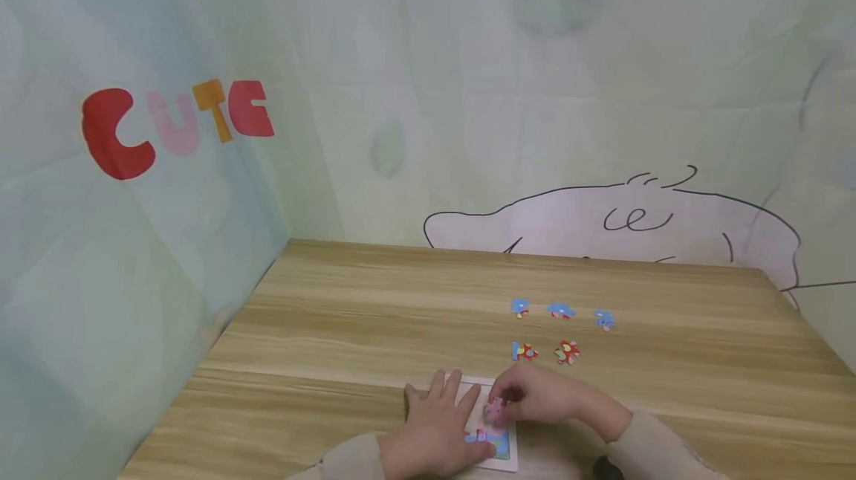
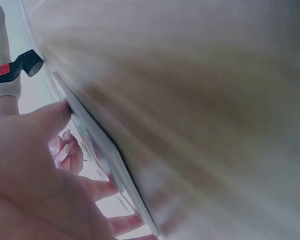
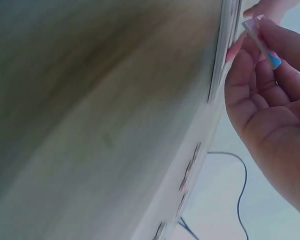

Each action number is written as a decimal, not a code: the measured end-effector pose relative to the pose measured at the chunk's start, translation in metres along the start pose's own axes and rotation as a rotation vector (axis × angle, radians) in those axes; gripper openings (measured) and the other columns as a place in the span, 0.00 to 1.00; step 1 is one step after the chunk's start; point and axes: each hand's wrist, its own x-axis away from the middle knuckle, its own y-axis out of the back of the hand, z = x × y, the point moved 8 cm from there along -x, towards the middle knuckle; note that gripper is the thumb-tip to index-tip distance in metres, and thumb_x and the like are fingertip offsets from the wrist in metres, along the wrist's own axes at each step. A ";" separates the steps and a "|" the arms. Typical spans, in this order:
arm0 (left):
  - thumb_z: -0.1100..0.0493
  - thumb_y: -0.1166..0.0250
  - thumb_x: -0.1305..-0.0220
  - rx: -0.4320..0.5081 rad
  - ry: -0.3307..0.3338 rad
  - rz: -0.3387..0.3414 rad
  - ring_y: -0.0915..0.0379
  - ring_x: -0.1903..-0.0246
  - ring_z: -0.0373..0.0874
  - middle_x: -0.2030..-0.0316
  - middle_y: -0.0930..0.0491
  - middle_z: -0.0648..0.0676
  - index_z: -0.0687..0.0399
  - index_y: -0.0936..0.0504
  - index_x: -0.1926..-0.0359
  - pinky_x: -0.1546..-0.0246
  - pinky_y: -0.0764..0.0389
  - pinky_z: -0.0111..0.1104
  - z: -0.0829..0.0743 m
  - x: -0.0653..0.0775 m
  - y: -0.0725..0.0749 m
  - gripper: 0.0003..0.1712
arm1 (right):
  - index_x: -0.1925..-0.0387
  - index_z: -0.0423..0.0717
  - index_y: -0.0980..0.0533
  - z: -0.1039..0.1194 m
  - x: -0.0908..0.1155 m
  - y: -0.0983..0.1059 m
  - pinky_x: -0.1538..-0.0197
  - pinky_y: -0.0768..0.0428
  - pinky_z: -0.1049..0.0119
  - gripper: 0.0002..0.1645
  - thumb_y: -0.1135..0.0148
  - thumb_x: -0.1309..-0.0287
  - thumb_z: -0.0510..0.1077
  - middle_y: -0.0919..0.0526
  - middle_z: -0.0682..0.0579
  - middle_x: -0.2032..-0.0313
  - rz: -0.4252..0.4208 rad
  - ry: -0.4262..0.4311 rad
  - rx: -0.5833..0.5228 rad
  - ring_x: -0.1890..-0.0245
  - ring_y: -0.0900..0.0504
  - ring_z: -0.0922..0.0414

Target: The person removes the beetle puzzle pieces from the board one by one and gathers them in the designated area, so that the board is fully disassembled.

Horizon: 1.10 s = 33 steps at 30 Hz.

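Observation:
A white-bordered puzzle tray (image 1: pixel 513 458) lies flat near the table's front edge, with joined blue and green pieces (image 1: pixel 503 444) along its lower part. My left hand (image 1: pixel 438 424) rests spread over the tray's left side, fingers straight, as the left wrist view also shows at the tray edge (image 2: pixel 107 142). Between thumb and fingers, my right hand (image 1: pixel 535 393) pinches a pink puzzle piece (image 1: pixel 494 411) just above the tray's right part. In the right wrist view that puzzle piece (image 3: pixel 262 44) is tilted, with a blue corner. My left hand hides part of the tray.
Beyond the tray several loose puzzle pieces lie on the wooden table (image 1: pixel 334 331): a blue one (image 1: pixel 520 307), another blue one (image 1: pixel 560 310), a third (image 1: pixel 605 319), and red ones nearer, such as a red-green piece (image 1: pixel 567 352). A printed cloth wall (image 1: pixel 348 93) stands behind.

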 end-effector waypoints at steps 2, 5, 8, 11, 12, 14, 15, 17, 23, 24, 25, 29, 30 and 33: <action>0.23 0.47 0.45 0.010 0.000 0.000 0.53 0.29 0.62 0.28 0.45 0.61 0.44 0.37 0.29 0.45 0.49 0.73 0.001 0.000 0.000 0.50 | 0.69 0.46 0.18 -0.004 0.002 0.005 0.65 0.25 0.73 0.01 0.34 0.44 0.39 0.22 0.65 0.73 -0.017 -0.007 0.005 0.71 0.29 0.73; 0.24 0.46 0.45 0.034 -0.005 -0.001 0.53 0.29 0.63 0.28 0.44 0.62 0.47 0.36 0.29 0.44 0.49 0.72 0.002 0.000 0.001 0.49 | 0.67 0.49 0.19 -0.013 0.009 0.014 0.63 0.26 0.72 0.03 0.33 0.44 0.43 0.24 0.66 0.72 -0.044 -0.073 -0.013 0.70 0.29 0.71; 0.25 0.45 0.44 0.058 -0.008 -0.012 0.53 0.29 0.63 0.29 0.44 0.62 0.48 0.36 0.29 0.43 0.49 0.71 0.003 0.001 0.003 0.49 | 0.68 0.48 0.20 -0.019 0.016 0.025 0.65 0.26 0.72 0.04 0.33 0.44 0.43 0.24 0.63 0.72 -0.080 -0.101 -0.043 0.70 0.28 0.68; 0.25 0.44 0.44 0.078 -0.008 -0.033 0.52 0.30 0.63 0.29 0.43 0.62 0.50 0.36 0.30 0.43 0.47 0.70 0.003 0.002 0.005 0.50 | 0.68 0.47 0.20 -0.023 0.024 0.038 0.66 0.26 0.72 0.04 0.32 0.45 0.41 0.23 0.61 0.72 -0.120 -0.105 -0.062 0.71 0.28 0.68; 0.25 0.44 0.45 0.085 -0.006 -0.040 0.52 0.30 0.64 0.29 0.43 0.62 0.50 0.36 0.30 0.43 0.47 0.70 0.004 0.002 0.007 0.50 | 0.67 0.45 0.21 -0.024 0.027 0.042 0.66 0.26 0.71 0.05 0.32 0.45 0.40 0.22 0.60 0.72 -0.128 -0.103 -0.077 0.71 0.27 0.67; 0.25 0.44 0.45 0.092 0.000 -0.050 0.51 0.30 0.64 0.29 0.43 0.62 0.50 0.36 0.30 0.43 0.47 0.70 0.006 0.003 0.009 0.51 | 0.66 0.44 0.21 -0.027 0.034 0.051 0.65 0.26 0.72 0.05 0.33 0.44 0.40 0.22 0.60 0.71 -0.143 -0.129 -0.092 0.70 0.27 0.67; 0.25 0.44 0.45 0.093 0.002 -0.055 0.51 0.30 0.64 0.29 0.44 0.62 0.50 0.36 0.30 0.43 0.46 0.70 0.007 0.004 0.010 0.51 | 0.65 0.44 0.21 -0.029 0.038 0.055 0.65 0.25 0.71 0.06 0.33 0.45 0.40 0.22 0.59 0.71 -0.153 -0.140 -0.097 0.70 0.27 0.66; 0.24 0.45 0.46 0.097 0.007 -0.065 0.51 0.30 0.64 0.29 0.44 0.62 0.50 0.37 0.29 0.43 0.47 0.70 0.010 0.005 0.012 0.51 | 0.65 0.42 0.22 -0.032 0.044 0.063 0.65 0.25 0.71 0.07 0.33 0.45 0.39 0.21 0.58 0.70 -0.166 -0.159 -0.106 0.70 0.26 0.66; 0.24 0.44 0.46 0.134 -0.010 -0.101 0.50 0.31 0.65 0.29 0.44 0.63 0.52 0.37 0.29 0.43 0.49 0.72 0.021 0.009 0.020 0.52 | 0.63 0.43 0.21 -0.044 0.058 0.082 0.64 0.24 0.70 0.07 0.33 0.44 0.41 0.19 0.56 0.68 -0.197 -0.192 -0.041 0.69 0.26 0.66; 0.24 0.44 0.46 0.142 -0.012 -0.104 0.50 0.31 0.66 0.29 0.44 0.64 0.52 0.37 0.29 0.44 0.49 0.72 0.023 0.010 0.021 0.52 | 0.63 0.43 0.21 -0.046 0.061 0.085 0.64 0.24 0.70 0.07 0.33 0.43 0.41 0.19 0.56 0.67 -0.203 -0.194 -0.028 0.68 0.26 0.66; 0.25 0.43 0.46 0.149 -0.014 -0.103 0.50 0.31 0.67 0.30 0.44 0.64 0.53 0.37 0.29 0.44 0.50 0.72 0.025 0.011 0.021 0.52 | 0.63 0.43 0.21 -0.048 0.063 0.088 0.63 0.24 0.70 0.08 0.33 0.44 0.41 0.19 0.56 0.67 -0.211 -0.193 -0.019 0.67 0.26 0.67; 0.25 0.42 0.46 0.175 -0.004 -0.072 0.52 0.31 0.68 0.29 0.45 0.65 0.53 0.38 0.29 0.45 0.50 0.74 0.032 0.017 0.020 0.53 | 0.63 0.41 0.20 -0.054 0.074 0.098 0.60 0.23 0.69 0.07 0.34 0.43 0.38 0.19 0.58 0.66 -0.241 -0.184 -0.009 0.65 0.25 0.68; 0.25 0.42 0.46 0.173 -0.004 -0.066 0.52 0.31 0.68 0.29 0.44 0.66 0.54 0.38 0.29 0.46 0.50 0.74 0.034 0.018 0.019 0.53 | 0.63 0.41 0.20 -0.056 0.077 0.101 0.60 0.23 0.70 0.06 0.34 0.43 0.38 0.19 0.59 0.67 -0.247 -0.189 -0.004 0.65 0.24 0.68; 0.25 0.42 0.46 0.179 -0.001 -0.045 0.52 0.31 0.68 0.30 0.44 0.66 0.55 0.38 0.29 0.46 0.49 0.73 0.038 0.021 0.017 0.53 | 0.63 0.41 0.19 -0.062 0.086 0.108 0.61 0.22 0.69 0.06 0.34 0.43 0.38 0.19 0.58 0.66 -0.259 -0.218 0.007 0.66 0.24 0.68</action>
